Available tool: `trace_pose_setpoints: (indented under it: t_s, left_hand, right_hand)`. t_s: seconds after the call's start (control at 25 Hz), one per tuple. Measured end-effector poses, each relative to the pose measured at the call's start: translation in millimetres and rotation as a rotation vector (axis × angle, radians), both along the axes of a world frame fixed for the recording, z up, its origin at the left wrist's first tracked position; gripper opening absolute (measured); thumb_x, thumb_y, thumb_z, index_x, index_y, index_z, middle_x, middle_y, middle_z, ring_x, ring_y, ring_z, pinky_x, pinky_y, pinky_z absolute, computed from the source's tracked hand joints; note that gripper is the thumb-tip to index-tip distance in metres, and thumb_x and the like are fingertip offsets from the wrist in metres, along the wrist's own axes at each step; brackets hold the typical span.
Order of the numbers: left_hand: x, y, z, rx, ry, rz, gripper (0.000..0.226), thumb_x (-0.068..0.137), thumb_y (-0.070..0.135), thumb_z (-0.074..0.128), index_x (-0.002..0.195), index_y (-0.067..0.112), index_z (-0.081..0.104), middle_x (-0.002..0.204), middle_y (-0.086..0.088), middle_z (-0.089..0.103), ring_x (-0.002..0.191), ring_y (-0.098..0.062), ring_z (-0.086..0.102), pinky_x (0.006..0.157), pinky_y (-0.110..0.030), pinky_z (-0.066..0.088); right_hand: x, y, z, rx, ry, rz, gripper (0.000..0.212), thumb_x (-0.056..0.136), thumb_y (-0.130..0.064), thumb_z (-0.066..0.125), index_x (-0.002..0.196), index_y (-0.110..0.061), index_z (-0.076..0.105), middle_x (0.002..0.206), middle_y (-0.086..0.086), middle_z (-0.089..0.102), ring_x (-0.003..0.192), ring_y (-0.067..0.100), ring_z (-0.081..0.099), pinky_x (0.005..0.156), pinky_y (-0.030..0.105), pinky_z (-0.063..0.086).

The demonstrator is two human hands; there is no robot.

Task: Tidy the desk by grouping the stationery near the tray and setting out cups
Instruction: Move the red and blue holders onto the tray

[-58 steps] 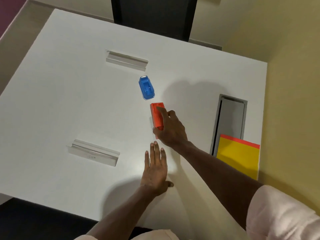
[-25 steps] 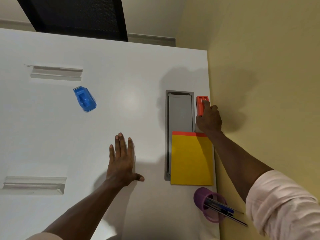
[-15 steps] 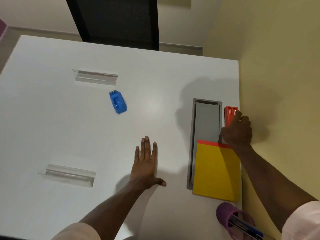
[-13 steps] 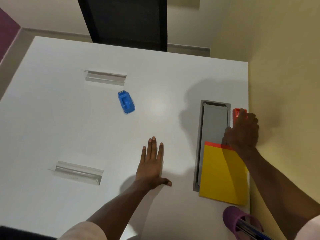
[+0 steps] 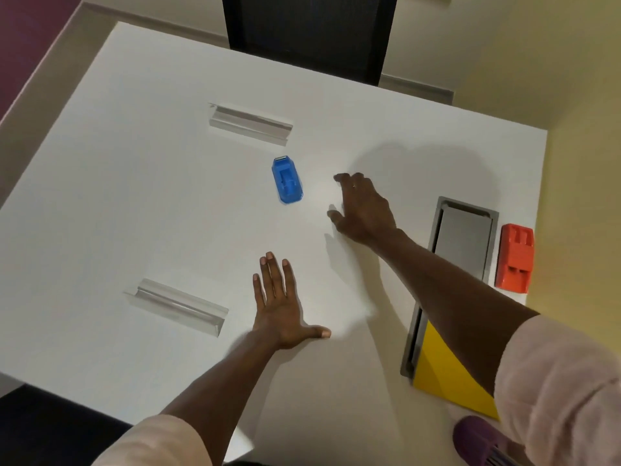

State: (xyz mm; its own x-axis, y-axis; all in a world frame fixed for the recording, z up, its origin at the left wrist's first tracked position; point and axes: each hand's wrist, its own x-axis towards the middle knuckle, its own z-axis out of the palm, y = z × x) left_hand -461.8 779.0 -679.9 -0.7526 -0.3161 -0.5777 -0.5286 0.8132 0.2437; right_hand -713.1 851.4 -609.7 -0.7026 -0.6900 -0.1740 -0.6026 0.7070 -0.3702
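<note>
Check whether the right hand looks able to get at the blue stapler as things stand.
Probably yes. The right hand hovers open just right of the blue stapler, with only bare desk between them. The left hand lies flat nearer the person, out of the way.

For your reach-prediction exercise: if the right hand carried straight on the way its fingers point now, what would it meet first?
Most likely the blue stapler. The right hand is open, fingers aimed left toward it, with only bare desk between them. Its height above the desk is unclear.
</note>
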Motion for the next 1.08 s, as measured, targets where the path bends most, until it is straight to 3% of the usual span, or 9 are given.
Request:
trace_pose_setpoints:
  t_s: [0.16, 0.44, 0.56, 0.76, 0.88, 1.08]
  left_hand:
    - [1.0, -1.7, -11.8, -0.033, 0.041, 0.002, 0.177, 0.043, 0.116, 0.04, 0.158, 0.003, -0.034, 0.162, -0.029, -0.045, 0.152, -0.047, -0.042, 0.127, -0.071, -0.006]
    - [6.2, 1.1, -22.7, -0.042, 0.167, 0.031, 0.176, 0.043, 0.115, 0.043, 0.166, 0.002, -0.011, 0.172, -0.03, -0.022, 0.16, -0.049, -0.022, 0.128, -0.071, 0.002]
    - [5.5, 1.2, -24.0, -0.042, 0.159, 0.034, 0.175, 0.042, 0.113, 0.044, 0.167, 0.003, -0.009, 0.173, -0.029, -0.02, 0.161, -0.049, -0.02, 0.127, -0.073, 0.009]
    - [4.9, 0.2, -25.3, -0.049, 0.131, 0.024, 0.171, 0.042, 0.115, 0.024, 0.167, 0.003, -0.009, 0.173, -0.03, -0.019, 0.16, -0.05, -0.02, 0.127, -0.074, 0.01]
    - [4.6, 0.1, -26.3, -0.05, 0.109, 0.016, 0.173, 0.043, 0.114, 0.036, 0.167, 0.003, -0.009, 0.173, -0.03, -0.02, 0.16, -0.05, -0.022, 0.127, -0.074, 0.005]
    - [4.5, -1.0, -26.6, -0.042, 0.116, 0.009, 0.172, 0.045, 0.115, 0.039, 0.168, 0.004, -0.006, 0.174, -0.029, -0.017, 0.161, -0.051, -0.016, 0.127, -0.07, -0.001]
  right_hand:
    - [-2.0, -61.8, -12.7, 0.001, -0.032, 0.079, 0.076, 0.09, -0.049, 0.073, 0.148, -0.012, 0.04, 0.13, 0.012, 0.055, 0.119, 0.032, 0.056, 0.082, 0.041, 0.049]
    - [15.9, -119.4, -37.1, 0.038, -0.027, -0.062, 0.088, 0.082, -0.07, 0.072, 0.136, -0.005, 0.048, 0.125, 0.013, 0.057, 0.113, 0.03, 0.059, 0.077, 0.035, 0.041]
    - [20.4, -128.6, -40.4, 0.048, 0.0, -0.109, 0.083, 0.083, -0.066, 0.074, 0.133, -0.005, 0.049, 0.124, 0.013, 0.057, 0.113, 0.029, 0.059, 0.076, 0.036, 0.044]
    - [20.6, -133.1, -46.2, 0.064, 0.003, -0.181, 0.061, 0.088, -0.046, 0.076, 0.126, -0.003, 0.055, 0.122, 0.013, 0.056, 0.107, 0.029, 0.063, 0.075, 0.034, 0.045]
    - [21.2, -132.3, -47.1, 0.024, -0.047, -0.255, 0.056, 0.085, -0.043, 0.076, 0.121, -0.003, 0.059, 0.118, 0.013, 0.057, 0.102, 0.03, 0.064, 0.074, 0.033, 0.044]
    - [32.7, -108.1, -38.9, -0.089, -0.095, -0.416, 0.057, 0.078, -0.052, 0.072, 0.112, -0.008, 0.062, 0.104, 0.005, 0.058, 0.087, 0.023, 0.062, 0.068, 0.031, 0.045]
